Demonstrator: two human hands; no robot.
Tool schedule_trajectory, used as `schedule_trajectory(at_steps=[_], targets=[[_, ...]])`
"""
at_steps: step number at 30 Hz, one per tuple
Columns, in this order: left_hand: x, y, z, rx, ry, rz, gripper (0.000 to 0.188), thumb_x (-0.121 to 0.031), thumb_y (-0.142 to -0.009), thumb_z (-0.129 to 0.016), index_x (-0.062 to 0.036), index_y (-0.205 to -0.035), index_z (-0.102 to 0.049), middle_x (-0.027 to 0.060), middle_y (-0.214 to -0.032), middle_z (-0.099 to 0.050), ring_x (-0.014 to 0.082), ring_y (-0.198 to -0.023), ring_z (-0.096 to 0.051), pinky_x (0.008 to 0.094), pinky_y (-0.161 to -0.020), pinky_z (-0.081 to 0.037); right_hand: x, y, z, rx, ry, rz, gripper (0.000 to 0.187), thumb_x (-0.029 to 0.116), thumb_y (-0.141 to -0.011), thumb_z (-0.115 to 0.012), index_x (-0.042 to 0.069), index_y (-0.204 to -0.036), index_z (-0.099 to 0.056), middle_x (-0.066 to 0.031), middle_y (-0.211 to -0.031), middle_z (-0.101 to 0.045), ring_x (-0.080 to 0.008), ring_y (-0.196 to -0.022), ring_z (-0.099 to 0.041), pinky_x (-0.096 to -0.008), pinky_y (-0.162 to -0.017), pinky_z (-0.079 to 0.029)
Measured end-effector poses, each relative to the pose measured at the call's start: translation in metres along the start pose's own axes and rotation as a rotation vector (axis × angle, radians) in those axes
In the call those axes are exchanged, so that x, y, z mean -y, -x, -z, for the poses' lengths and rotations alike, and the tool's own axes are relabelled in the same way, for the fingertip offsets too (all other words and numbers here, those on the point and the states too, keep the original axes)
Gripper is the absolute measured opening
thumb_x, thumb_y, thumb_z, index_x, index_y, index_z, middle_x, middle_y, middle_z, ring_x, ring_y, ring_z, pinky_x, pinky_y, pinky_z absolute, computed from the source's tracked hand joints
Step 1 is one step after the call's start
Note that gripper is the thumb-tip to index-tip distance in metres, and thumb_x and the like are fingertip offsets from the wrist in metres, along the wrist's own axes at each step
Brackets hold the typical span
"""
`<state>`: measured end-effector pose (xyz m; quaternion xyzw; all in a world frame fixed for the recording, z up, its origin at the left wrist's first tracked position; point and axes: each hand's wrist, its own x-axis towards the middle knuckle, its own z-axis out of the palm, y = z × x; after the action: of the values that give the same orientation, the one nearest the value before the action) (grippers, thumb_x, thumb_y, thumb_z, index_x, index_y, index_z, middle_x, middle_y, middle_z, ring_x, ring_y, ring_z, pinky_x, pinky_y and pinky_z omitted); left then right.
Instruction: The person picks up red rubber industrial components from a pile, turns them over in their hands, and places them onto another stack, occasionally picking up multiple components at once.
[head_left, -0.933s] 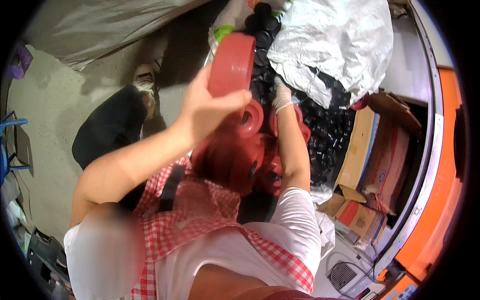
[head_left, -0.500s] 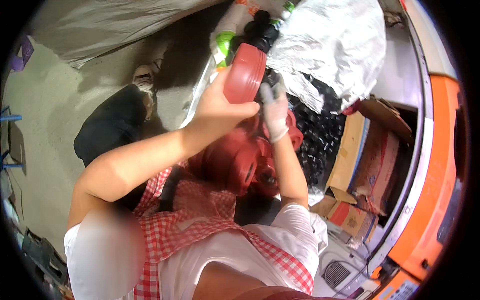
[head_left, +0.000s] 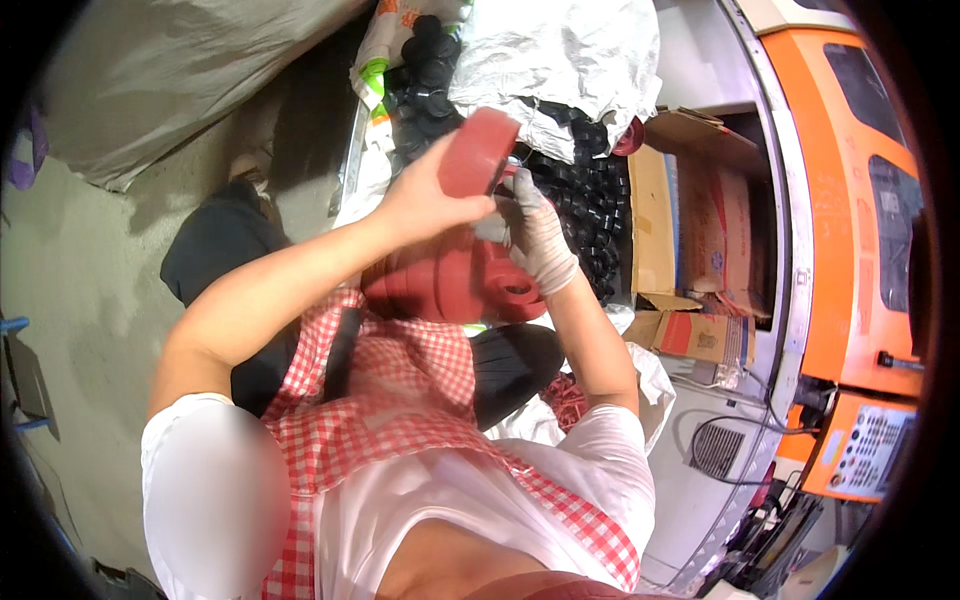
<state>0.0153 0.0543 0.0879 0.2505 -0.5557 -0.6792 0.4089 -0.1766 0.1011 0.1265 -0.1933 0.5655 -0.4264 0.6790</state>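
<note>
Head view, and the red part [head_left: 478, 150] is your landmark: white sack [head_left: 565, 60] just above it, black pieces [head_left: 590, 215] massed to its right, open carton [head_left: 715, 215] past those, orange machine [head_left: 832, 200] farther right again. Below it lies a red pile [head_left: 435, 285], partly blocked by your gloved right hand [head_left: 535, 232]. The red part looks smooth, curved, dark-edged, blurred. It's raised in your left hand [head_left: 430, 195], thumb underneath, firmly gripped. Right fingers curl at its lower right; can't tell whether they hold anything.
</note>
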Motion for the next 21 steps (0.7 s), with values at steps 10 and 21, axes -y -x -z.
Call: schedule_trajectory(at_steps=[10, 21], targets=[[0.004, 0.005, -0.008, 0.099, 0.071, 0.003, 0.083, -0.012, -0.071, -0.078, -0.0024, -0.142, -0.036, 0.0066, -0.125, -0.056, 0.0133, -0.111, -0.053, 0.0298, -0.097, -0.042, -0.02, 0.013, 0.027, -0.057, 1.052, 0.48, 0.052, 0.031, -0.087, -0.062, 0.008, -0.131, -0.045, -0.0095, -0.109, -0.058, -0.0207, -0.092, -0.059, -0.0337, -0.08, -0.049], [0.003, 0.0, -0.009, 0.011, 0.327, -0.045, 0.078, -0.012, -0.072, -0.077, -0.0042, -0.14, -0.039, 0.0067, -0.124, -0.057, 0.0157, -0.111, -0.054, 0.0302, -0.097, -0.043, -0.049, 0.051, 0.034, -0.252, 0.394, 0.874, 0.052, 0.03, -0.083, -0.061, 0.007, -0.128, -0.046, -0.0126, -0.135, -0.047, -0.0346, -0.127, -0.042, -0.0412, -0.108, -0.035]])
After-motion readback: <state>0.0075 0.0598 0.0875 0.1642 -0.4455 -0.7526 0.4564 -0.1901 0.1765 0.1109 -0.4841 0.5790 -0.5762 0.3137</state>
